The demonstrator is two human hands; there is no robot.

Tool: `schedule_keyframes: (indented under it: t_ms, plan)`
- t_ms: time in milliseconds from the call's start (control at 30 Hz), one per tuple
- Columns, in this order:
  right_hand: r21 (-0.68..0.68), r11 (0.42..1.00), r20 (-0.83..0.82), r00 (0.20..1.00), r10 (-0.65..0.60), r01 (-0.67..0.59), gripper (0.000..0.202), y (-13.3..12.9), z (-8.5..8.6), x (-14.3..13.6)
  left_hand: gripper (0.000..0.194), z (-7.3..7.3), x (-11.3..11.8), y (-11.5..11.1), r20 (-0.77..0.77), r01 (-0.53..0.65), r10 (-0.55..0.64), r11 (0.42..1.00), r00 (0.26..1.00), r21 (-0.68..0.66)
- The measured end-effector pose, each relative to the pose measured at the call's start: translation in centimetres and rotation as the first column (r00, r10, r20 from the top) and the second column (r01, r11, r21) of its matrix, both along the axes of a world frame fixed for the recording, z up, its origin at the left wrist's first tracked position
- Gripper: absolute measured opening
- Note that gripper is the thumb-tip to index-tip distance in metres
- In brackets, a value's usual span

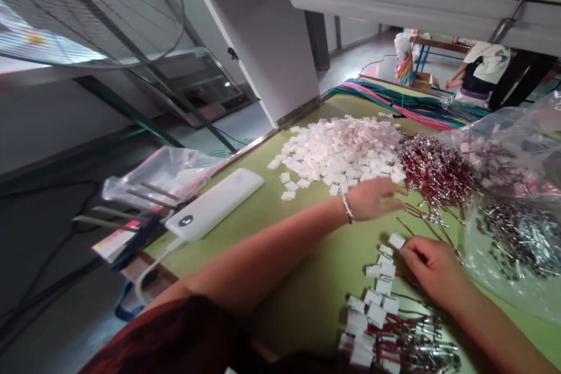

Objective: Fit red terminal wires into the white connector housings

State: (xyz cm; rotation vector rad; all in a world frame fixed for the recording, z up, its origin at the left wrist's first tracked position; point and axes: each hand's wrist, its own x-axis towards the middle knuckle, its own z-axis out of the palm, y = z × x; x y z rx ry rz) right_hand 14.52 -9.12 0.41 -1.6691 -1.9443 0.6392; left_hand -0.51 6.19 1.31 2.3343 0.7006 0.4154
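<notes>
- Pinching a white connector (397, 240) between thumb and forefinger, our right hand (433, 266) leaves most of the piece uncovered, probably so that its faces are easy to see and get at
- Our left hand (376, 198) hangs just beside the near edge of the red wires (433, 166), fingers partly extended; the fingertips are blurred, so we cannot tell whether they grip a wire or nothing
- We have the loose white connectors (342, 149) heaped beyond the left hand, touching the wire pile, likely so that both sorts of part lie within one short reach
- Nearer to us, wired connectors (376, 314) lie in a rough column with their leads (409, 324) to the right, an order that seems meant to limit tangling
- On our right we see a clear plastic bag (493, 291) of small metal pieces, which presumably stops them from scattering
- We have a white oblong device (219, 201) along the left edge of the table (315, 286), apparently out of the hands' way
- Long coloured wires (412, 112) run across the far end, perhaps there to free the middle for us
</notes>
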Motion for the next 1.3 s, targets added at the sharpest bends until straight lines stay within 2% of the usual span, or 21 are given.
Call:
schedule_keyframes:
  t_ms: [33,67,133,233,300,400,467,567,700,833,900,933,1000,1033,1067,1133,1200,1300]
  plan:
    - [-0.015,0.999,0.025,0.999,0.046,-0.046,0.027,-0.1,0.2,-0.3,0.024,-0.1,-0.3,0.7,-0.032,-0.074,0.082,0.975,0.996,0.211]
    - [-0.02,0.997,0.052,0.996,0.076,-0.075,0.026,-0.2,0.5,-0.4,0.024,-0.3,-0.5,1.4,-0.084,-0.07,0.106,0.932,0.991,0.356]
    - [0.03,0.998,0.105,0.993,0.051,-0.054,0.025,-0.2,1.1,0.0,0.027,-1.1,-0.8,2.4,-0.183,0.001,0.105,0.866,0.978,0.5]
    - [0.157,0.979,0.263,0.95,-0.165,0.127,0.026,0.5,1.7,2.5,0.026,-1.9,-0.7,2.8,-0.277,0.096,0.076,0.823,0.958,0.561]
    - [0.175,0.95,0.436,0.844,-0.312,0.26,0.022,1.2,1.6,4.5,0.022,-2.0,-0.5,2.7,-0.302,0.118,0.072,0.816,0.951,0.566]
    - [0.137,0.937,0.61,0.718,-0.336,0.322,0.017,1.9,0.9,6.5,0.02,-1.7,-0.4,2.5,-0.325,0.118,0.08,0.829,0.942,0.546]
    - [0.121,0.945,0.65,0.695,-0.307,0.304,0.017,2.1,0.4,6.8,0.02,-1.5,-0.4,2.5,-0.342,0.112,0.087,0.844,0.936,0.524]
    - [0.104,0.953,0.603,0.744,-0.288,0.285,0.017,2.2,0.1,6.6,0.021,-1.3,-0.5,2.5,-0.337,0.109,0.072,0.866,0.939,0.488]
    - [0.083,0.959,0.396,0.874,-0.282,0.272,0.018,2.1,0.7,6.2,0.018,-1.4,-0.3,2.0,-0.293,0.093,0.047,0.892,0.955,0.443]
    - [0.053,0.963,0.2,0.942,-0.271,0.266,0.019,1.6,1.6,5.4,0.013,-1.4,0.2,1.1,-0.312,0.047,0.093,0.909,0.946,0.414]
    - [0.061,0.973,0.146,0.962,-0.231,0.225,0.019,1.3,1.9,4.9,0.014,-1.2,0.3,0.7,-0.176,-0.052,0.118,0.939,0.977,0.341]
    - [0.073,0.977,0.126,0.97,-0.209,0.201,0.02,1.2,2.0,4.6,0.015,-1.0,0.3,0.4,-0.071,-0.123,0.145,0.961,0.987,0.247]
    - [0.102,0.982,0.084,0.982,-0.17,0.162,0.02,1.0,2.0,4.2,0.018,-0.6,0.4,0.0,0.104,-0.219,0.226,0.973,0.969,-0.075]
    - [0.114,0.982,0.059,0.986,-0.156,0.148,0.019,1.0,1.9,4.0,0.02,-0.5,0.4,-0.2,0.147,-0.21,0.254,0.941,0.956,-0.266]
    - [0.125,0.982,0.032,0.988,-0.149,0.144,0.019,1.0,1.8,3.9,0.021,-0.4,0.5,-0.4,0.168,-0.166,0.262,0.883,0.95,-0.439]
    - [0.15,0.976,-0.01,0.988,-0.155,0.155,0.018,1.0,1.5,3.8,0.021,-0.4,0.7,-0.8,0.215,-0.02,0.22,0.742,0.951,-0.67]
    - [0.178,0.97,-0.021,0.986,-0.166,0.167,0.018,1.0,1.4,3.7,0.022,-0.6,0.9,-1.2,0.286,0.113,0.18,0.63,0.941,-0.768]
    - [0.218,0.965,0.015,0.988,-0.154,0.147,0.018,1.0,1.4,3.7,0.032,-0.8,1.1,-1.6,0.341,0.198,0.195,0.52,0.919,-0.831]
